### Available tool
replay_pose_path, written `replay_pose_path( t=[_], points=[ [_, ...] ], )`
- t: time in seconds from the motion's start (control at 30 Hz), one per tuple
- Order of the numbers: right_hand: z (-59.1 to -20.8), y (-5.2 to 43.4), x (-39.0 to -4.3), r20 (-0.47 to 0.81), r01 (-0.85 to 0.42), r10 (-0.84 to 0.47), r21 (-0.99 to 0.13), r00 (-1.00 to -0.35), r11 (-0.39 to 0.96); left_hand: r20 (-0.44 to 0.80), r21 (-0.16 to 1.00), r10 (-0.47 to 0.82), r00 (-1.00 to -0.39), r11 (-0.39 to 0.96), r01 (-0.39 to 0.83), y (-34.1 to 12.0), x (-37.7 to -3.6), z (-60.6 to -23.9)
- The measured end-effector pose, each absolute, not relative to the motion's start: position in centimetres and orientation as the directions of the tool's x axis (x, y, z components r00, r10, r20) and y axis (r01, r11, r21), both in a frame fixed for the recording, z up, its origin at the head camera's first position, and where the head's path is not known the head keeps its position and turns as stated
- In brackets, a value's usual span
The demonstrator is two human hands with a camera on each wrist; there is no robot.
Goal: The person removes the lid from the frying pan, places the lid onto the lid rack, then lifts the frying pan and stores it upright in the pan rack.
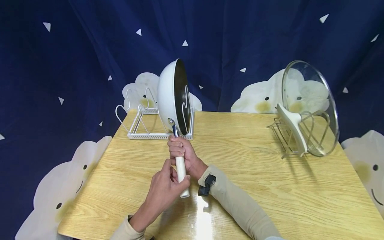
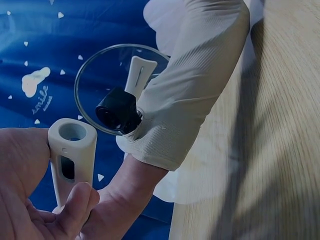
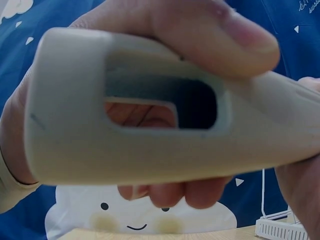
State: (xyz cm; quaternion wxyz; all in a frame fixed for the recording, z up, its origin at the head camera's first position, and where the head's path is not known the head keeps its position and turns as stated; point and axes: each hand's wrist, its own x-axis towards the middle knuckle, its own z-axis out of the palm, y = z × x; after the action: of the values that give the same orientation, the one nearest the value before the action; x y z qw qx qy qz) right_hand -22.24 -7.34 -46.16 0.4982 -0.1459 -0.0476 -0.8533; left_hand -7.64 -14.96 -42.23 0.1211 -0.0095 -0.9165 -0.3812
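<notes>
A white wok (image 1: 166,93) with a dark inside stands on edge at the right end of a white dish rack (image 1: 150,136), its pale handle (image 1: 181,166) pointing toward me. My right hand (image 1: 190,156) grips that handle near its metal neck, fingers wrapped round it. Lower down, my left hand (image 1: 163,186) holds the handle's end between thumb and fingers. The hollow end and the slot of the handle (image 3: 75,150) show large in the right wrist view, with the left thumb along its upper side and fingertips below.
On the right of the wooden table (image 1: 234,146), a glass lid (image 1: 303,80) with a white grip (image 1: 292,121) leans upright in a metal wire rack (image 1: 286,150). White wire dividers stand along the left part of the dish rack. A dark blue curtain (image 1: 210,26) hangs behind the table.
</notes>
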Motion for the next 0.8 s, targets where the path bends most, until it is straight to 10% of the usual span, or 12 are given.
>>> replay_pose_path(
  t=[0.8],
  points=[
    [-47.1, -7.3, -22.8, 0.279, 0.867, -0.849, -0.091, -0.450, -0.489, 0.216, 0.703, -0.084, -0.973, 0.705, 0.095, -15.1, -8.1, -43.4]
  ],
)
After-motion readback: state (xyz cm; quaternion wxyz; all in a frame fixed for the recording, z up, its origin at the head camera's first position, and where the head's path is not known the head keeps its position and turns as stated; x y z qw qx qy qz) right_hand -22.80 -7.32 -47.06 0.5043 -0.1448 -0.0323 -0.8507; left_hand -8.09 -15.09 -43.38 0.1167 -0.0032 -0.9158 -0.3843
